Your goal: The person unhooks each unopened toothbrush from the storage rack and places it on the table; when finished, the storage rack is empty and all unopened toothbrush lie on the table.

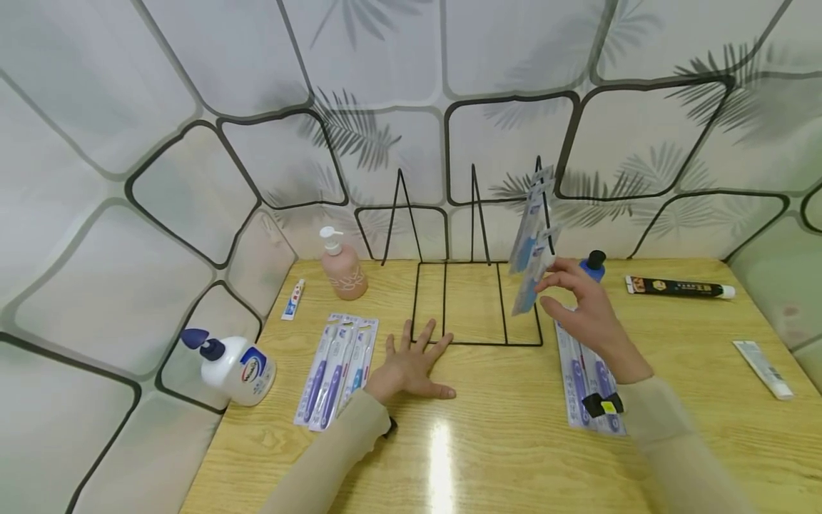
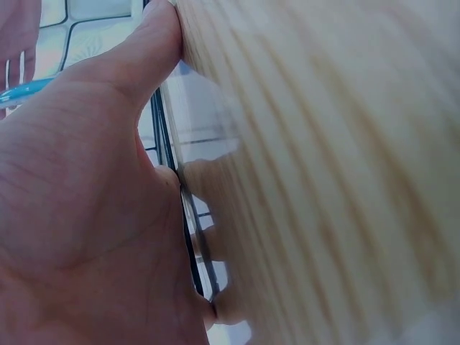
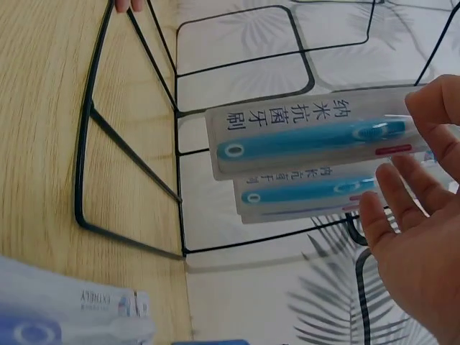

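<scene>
On a wood-grain surface (image 1: 488, 457), a white pump bottle (image 1: 239, 373) with a navy pump leans at far left; beside it, farther back, lie a small toothpaste tube (image 1: 293, 300) and a pink pump bottle (image 1: 344, 271), which is upright. In front of these, packaged toothbrushes (image 1: 335, 368) lie side by side, their lower right part hidden by the left sleeve (image 1: 349, 446). The left hand (image 1: 407, 370) is spread flat, fingertips over the front-left corner of a black wire rack (image 1: 444, 300); the left wrist view is mostly blurred palm and wood. The rack has three pointed uprights; from the rightmost hang toothbrush packs, overlapping so that their number is hard to make out. The right hand (image 1: 587, 314) touches the front pack (image 3: 295, 144), a blue toothbrush, with fingers bent; whether it grips the pack cannot be told. Behind this hand stands a blue bottle (image 1: 594, 267) with a black cap, its lower part hidden. More packs (image 1: 574, 378) lie under the right forearm, partly covered. Farther right are a black tube (image 1: 681, 288) with a white cap and, nearer, a white tube (image 1: 763, 368), its print illegible.
</scene>
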